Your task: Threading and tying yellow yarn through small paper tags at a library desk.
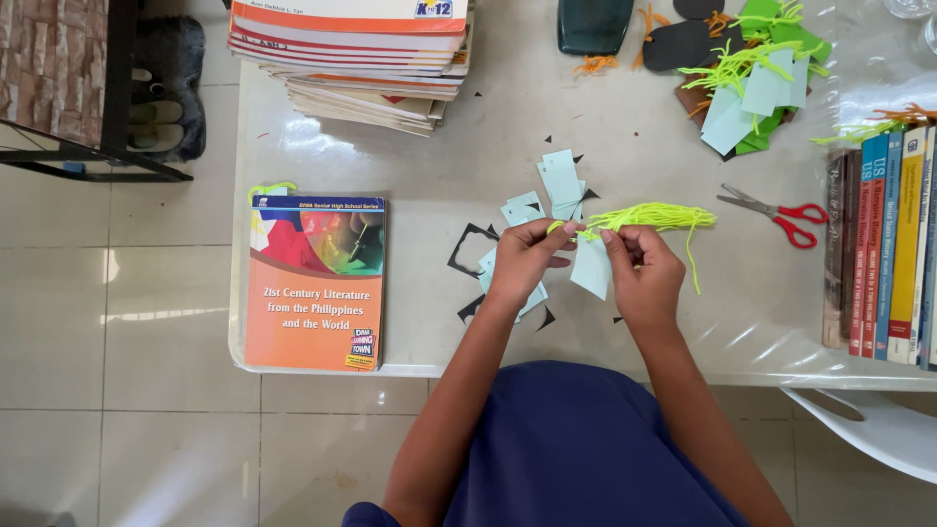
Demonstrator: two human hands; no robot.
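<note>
I am observing both hands working together over the white table (410,195), just in front of the person's body. The left hand (527,259) is pinching, with thumb and forefinger closed, one end of a bundle of neon yellow yarn (649,217), whose strands are trailing off to the right across the table. The right hand (644,273) is closing its fingers on the top edge of a pale blue paper tag (591,268), which is hanging below the pinch point, touching the yarn. More pale blue tags (558,181) are lying just beyond the hands. Red-handled scissors (776,213) are resting to the right, well apart, and an orange textbook (314,283) is lying near the left edge
</note>
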